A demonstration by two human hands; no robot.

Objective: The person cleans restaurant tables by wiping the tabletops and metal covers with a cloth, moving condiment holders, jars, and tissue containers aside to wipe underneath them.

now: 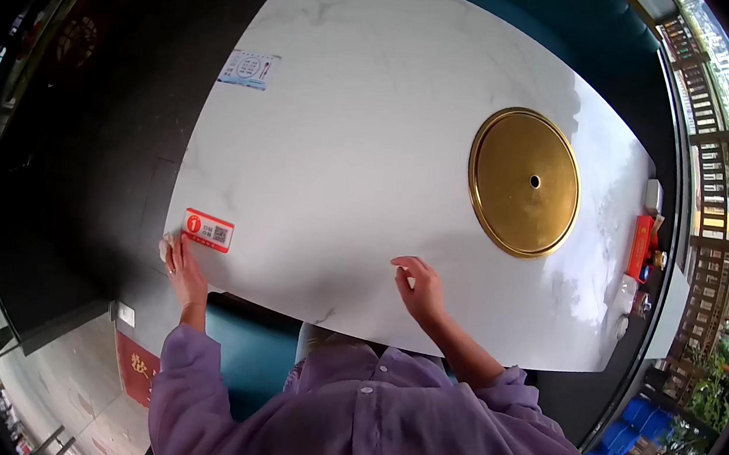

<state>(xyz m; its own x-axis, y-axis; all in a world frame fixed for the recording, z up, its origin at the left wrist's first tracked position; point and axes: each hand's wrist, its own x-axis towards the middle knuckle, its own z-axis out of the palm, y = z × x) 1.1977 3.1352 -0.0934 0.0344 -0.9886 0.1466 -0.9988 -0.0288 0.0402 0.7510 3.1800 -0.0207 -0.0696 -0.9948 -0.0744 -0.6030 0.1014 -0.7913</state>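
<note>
At the left edge of the white marbled table (347,138), my left hand (184,273) has its fingers pressed together over a small, crumpled whitish cloth (164,248), mostly hidden under them. Its fingertips are beside a red and white card (208,230) with a number 1 and a QR code. My right hand (420,292) is over the near part of the table, fingers loosely bent, thumb apart, nothing held. A round gold disc (509,189) with a small central hole lies in the tabletop, to the right and beyond my right hand.
A blue and white printed card (250,69) lies at the far left of the table. Along the right edge are a red box (640,247), a white container (654,195) and small jars. Teal seats (260,353) border the near and far sides.
</note>
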